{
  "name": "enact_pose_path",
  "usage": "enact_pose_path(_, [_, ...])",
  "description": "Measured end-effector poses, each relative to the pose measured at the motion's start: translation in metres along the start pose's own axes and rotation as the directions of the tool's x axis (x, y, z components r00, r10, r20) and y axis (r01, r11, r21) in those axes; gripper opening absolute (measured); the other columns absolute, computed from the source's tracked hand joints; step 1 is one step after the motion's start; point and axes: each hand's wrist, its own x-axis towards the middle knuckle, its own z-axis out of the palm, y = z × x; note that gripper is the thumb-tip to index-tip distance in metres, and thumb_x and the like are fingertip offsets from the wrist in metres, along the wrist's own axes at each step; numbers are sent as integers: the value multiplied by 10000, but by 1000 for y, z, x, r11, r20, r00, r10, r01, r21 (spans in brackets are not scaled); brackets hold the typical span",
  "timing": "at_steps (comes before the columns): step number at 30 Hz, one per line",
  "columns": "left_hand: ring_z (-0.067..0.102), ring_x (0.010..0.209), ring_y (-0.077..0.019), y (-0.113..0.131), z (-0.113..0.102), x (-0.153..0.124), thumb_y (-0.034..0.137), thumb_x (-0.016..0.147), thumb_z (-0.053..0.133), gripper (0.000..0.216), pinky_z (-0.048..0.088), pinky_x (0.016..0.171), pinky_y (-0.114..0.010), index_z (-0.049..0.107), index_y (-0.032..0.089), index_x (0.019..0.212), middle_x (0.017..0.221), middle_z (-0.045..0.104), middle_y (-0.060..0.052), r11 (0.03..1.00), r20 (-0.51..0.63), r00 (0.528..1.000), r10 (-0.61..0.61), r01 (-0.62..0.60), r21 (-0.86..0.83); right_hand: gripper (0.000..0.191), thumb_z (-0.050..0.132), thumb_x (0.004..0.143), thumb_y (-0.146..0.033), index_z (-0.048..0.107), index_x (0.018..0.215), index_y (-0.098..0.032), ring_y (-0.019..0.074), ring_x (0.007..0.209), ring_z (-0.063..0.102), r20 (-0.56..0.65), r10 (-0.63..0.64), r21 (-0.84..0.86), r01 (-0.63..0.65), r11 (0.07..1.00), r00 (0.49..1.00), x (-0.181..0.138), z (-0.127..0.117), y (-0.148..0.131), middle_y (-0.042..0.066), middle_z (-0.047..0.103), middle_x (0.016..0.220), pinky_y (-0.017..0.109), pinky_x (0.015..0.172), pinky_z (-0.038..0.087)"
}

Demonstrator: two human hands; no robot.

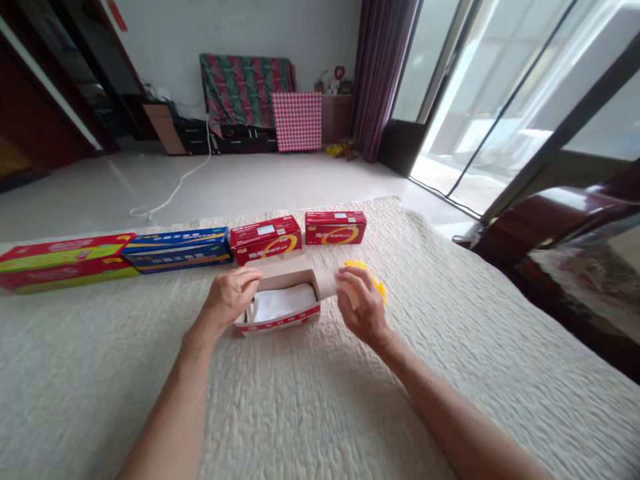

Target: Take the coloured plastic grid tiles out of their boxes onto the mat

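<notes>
A: Status on the open box (279, 325)?
B: Mid-stage, I'd say. White item (285, 302) is lying inside, lid not down. Back flap (281, 265) up, right flap (327, 283) sticking out sideways. Closing not done.

A: Where's the box?
B: Around the middle of the quilted cover's (280, 400) width, nearer its far edge than its near one.

A: Hands?
B: Left hand (233, 295) at the box's far left corner, fingers bunched narrow; can't tell if they pinch cardboard. Right hand (365, 303) by the right flap, fingers loosely curled, blurry; can't tell if it grips.

A: Other boxes?
B: Four, all look shut. Along the far edge, from the left: red-and-green box (67, 262), blue box (177, 252), left red box (266, 238), then a gap, right red box (336, 228) nearest the far right corner.

A: Anything loose?
B: Yellow thing (381, 293) behind the right hand, outside the box, partly hidden. Can't say what it is.

A: So?
B: Four shut, one open with contents in.
</notes>
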Motion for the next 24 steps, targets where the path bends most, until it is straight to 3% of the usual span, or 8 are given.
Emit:
enact_pose_path(3, [704,908,-199,-1,0,0,252,799,504,248,536,873,-288,745,225,855,943,758,-31,1000,-10,1000,-2,2,1,303,539,838,-229,530,1141,-232,278,1088,536,-86,100,-211,-116,971,991,2,-21,20,117,541,1154,502,911,473])
enact_pose_path(5, [705,901,-203,0,0,0,264,795,506,247,539,868,-290,745,228,849,930,760,-28,1000,-14,1000,-4,5,6,398,589,807,-302,507,1186,-214,308,1101,507,-89,170,-306,-189,933,981,-4,-28,32,137,516,1178,541,916,452])
enact_pose_path(11, [703,893,-202,2,-2,0,275,794,505,248,539,866,-283,743,222,836,923,760,-24,1000,-21,1000,-16,17,1,569,661,730,-351,466,1246,-210,322,1076,479,-25,324,-383,-309,871,946,-28,-19,47,156,466,1208,561,896,453])
enact_pose_path(17, [700,894,-197,5,-3,1,275,789,500,254,537,873,-278,745,227,833,922,759,-19,1000,-8,1000,-23,23,-7,492,588,752,-257,458,1226,-225,309,1107,469,-42,311,-306,-309,900,949,-28,-16,48,144,447,1216,568,917,452])
enact_pose_path(21, [699,888,-197,5,-3,2,277,791,488,265,538,869,-279,744,225,830,915,759,-18,1000,-7,1000,-26,26,1,455,575,760,-238,469,1201,-215,343,1179,435,-31,260,-354,-254,900,965,-21,-29,38,164,413,1285,604,934,430])
enact_pose_path(24, [700,880,-195,4,-2,1,269,794,481,267,538,861,-276,742,222,834,921,758,-21,1000,-10,1000,-16,17,8,393,578,754,-214,505,1140,-219,337,1116,493,35,239,-385,-208,899,970,-15,-38,23,161,453,1259,572,884,464])
